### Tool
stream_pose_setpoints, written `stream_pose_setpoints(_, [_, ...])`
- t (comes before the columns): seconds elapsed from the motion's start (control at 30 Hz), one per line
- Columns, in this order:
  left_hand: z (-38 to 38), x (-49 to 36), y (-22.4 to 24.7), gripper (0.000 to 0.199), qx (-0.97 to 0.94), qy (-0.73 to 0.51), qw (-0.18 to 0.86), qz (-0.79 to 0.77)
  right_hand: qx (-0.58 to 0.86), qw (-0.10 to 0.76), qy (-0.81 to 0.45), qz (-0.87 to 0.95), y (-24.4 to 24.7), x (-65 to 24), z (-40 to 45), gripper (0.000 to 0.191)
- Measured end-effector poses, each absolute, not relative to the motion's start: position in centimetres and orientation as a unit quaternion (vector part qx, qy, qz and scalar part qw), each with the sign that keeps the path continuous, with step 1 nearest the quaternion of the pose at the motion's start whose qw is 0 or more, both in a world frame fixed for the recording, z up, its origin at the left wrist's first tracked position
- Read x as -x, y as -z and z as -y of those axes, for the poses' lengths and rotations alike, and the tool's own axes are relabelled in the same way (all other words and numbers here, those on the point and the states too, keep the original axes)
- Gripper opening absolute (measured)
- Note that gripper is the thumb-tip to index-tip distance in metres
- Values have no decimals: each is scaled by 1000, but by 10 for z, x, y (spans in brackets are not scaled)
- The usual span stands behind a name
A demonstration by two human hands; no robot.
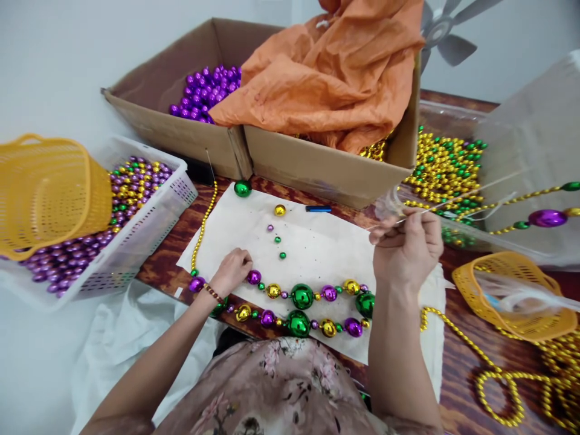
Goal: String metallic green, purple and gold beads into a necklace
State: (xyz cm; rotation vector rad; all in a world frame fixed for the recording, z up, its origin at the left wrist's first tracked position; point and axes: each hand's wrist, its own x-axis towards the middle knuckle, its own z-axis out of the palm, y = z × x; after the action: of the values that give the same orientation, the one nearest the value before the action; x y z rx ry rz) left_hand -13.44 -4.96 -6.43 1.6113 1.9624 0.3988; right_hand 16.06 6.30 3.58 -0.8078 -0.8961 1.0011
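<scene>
Across the white sheet (338,241), a bead strand (301,296) runs sideways past the curled left hand (232,269), grip unclear; the right hand (410,241) pinches thread (471,192).

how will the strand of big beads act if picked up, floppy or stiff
The strand would probably be floppy, since it doubles back into two rows. Its glossy, round beads may feel slippery. The big green beads sit among much smaller ones, so weight is likely uneven.

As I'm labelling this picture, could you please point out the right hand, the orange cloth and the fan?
Right hand (406,246), head view: middle of the hand.
Orange cloth (326,78), head view: its broad middle.
Fan (438,31), head view: the hub.
</scene>
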Motion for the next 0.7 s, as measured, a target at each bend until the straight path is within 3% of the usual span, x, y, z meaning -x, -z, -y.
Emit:
stream_pose_setpoints(0.17, [48, 132, 60, 15, -604, -106, 264, -744, 375, 708, -443, 401, -35, -170, -65, 19])
stream_pose_setpoints(0.4, [40, 134, 48, 16, -613, -48, 258, -745, 376, 613, -548, 429, -13, -167, -56, 16])
stream_pose_setpoints(0.57, [-12, 165, 37, 24, -593, -159, 151, -775, 370, 569, -583, 446, -4, -163, -44, 14])
stream_pose_setpoints(0.7, [-76, 184, 24, 47, -507, -208, 97, -831, 372, 553, -597, 447, -7, -162, -37, 13])
